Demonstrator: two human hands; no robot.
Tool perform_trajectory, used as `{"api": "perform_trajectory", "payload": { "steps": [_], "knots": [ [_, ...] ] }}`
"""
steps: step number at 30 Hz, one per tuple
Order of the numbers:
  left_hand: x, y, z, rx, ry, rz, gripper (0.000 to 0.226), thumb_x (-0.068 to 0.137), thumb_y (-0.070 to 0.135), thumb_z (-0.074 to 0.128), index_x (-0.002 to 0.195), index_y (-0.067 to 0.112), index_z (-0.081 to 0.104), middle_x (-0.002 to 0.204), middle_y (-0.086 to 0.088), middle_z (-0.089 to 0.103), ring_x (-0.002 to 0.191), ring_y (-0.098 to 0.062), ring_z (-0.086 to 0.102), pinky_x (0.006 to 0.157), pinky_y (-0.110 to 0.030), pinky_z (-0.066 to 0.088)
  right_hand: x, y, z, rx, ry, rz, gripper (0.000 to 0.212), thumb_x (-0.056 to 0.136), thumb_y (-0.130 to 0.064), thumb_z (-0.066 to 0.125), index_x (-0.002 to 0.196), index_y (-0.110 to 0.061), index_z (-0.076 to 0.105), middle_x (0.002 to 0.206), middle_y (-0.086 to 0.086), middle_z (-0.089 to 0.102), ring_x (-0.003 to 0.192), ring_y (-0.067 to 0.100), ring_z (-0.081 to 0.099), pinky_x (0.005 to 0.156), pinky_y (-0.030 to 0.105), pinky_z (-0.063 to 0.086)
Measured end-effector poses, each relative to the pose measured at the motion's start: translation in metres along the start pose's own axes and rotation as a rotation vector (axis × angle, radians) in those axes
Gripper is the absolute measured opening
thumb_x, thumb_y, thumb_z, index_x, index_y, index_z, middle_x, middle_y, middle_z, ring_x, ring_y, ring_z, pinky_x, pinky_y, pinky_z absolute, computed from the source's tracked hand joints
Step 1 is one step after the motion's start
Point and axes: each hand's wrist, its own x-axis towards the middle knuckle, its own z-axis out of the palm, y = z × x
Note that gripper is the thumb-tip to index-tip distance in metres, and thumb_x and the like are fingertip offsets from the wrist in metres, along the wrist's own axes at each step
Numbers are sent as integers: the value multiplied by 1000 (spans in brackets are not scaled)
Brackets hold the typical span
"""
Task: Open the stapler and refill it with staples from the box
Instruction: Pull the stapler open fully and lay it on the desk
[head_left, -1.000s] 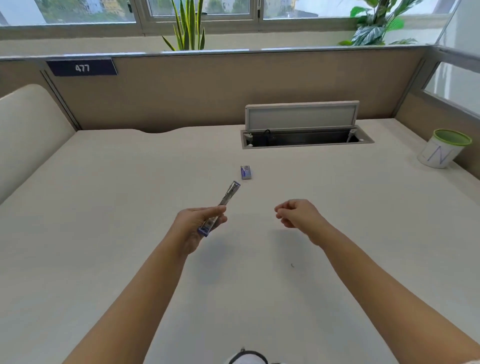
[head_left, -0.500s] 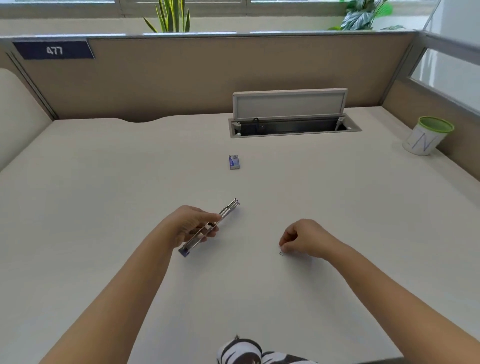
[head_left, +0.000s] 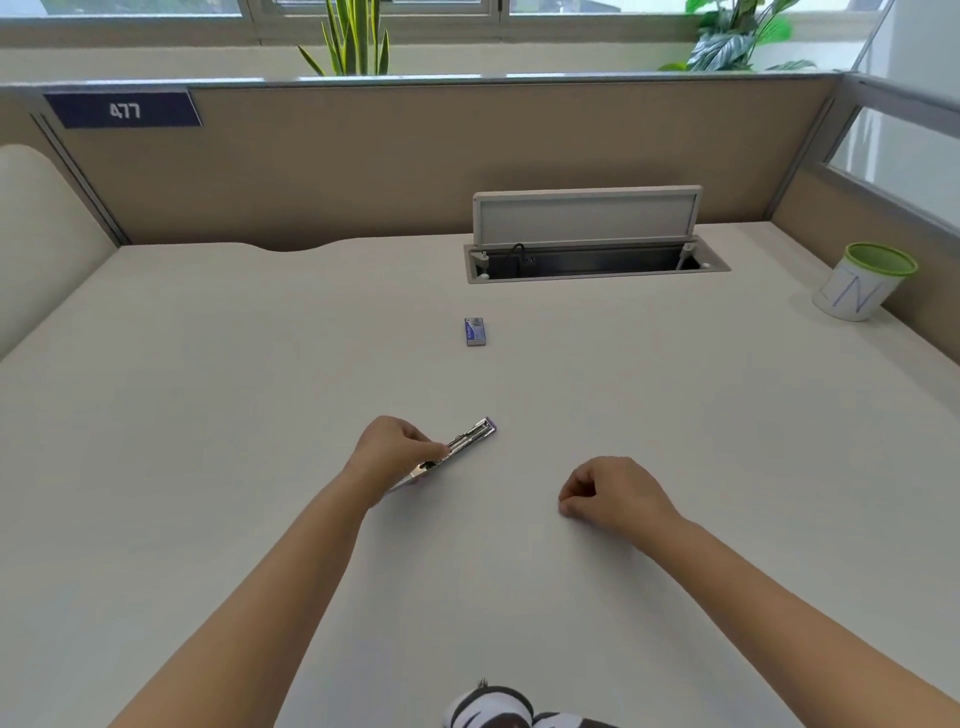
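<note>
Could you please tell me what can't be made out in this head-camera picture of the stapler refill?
- Near end of the stapler: covered by the left hand.
- Whether the stapler's channel holds staples: too small.
- What the curled right hand pinches, if anything: hidden under its fingers.
- Print on the staple box: too small.

In my left hand (head_left: 390, 451) the stapler (head_left: 460, 448) looks shiny bare metal; beyond it, a glossy box (head_left: 475, 331) on the matt desk (head_left: 208, 389).
</note>
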Motion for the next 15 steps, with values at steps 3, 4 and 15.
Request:
{"api": "perform_trajectory", "payload": {
  "steps": [3,4,15],
  "knots": [
    [2,-4,4,26,70,64,16,72,17,70,74,1,70,63,-5,60,61,-19,53,58,-25,42,0,-4,9,-137,87,-92,15,85,-25,58,92,-21,70,96,-7,62,88,13,59,73,23,43],
    [2,-5,5,44,87,81,16,73,18,70,73,2,70,62,-4,60,60,-18,52,58,-25,41,0,-5,12,-163,104,-110,16,87,-25,55,94,-21,69,99,-6,62,91,14,59,74,23,42],
    [4,-6,8,248,183,202,25,81,33,64,70,12,70,56,6,57,59,-15,54,58,-25,40,2,-11,26,-315,96,-234,14,92,-7,37,87,-20,36,93,-2,42,83,16,38,68,26,34]
  ]
}}
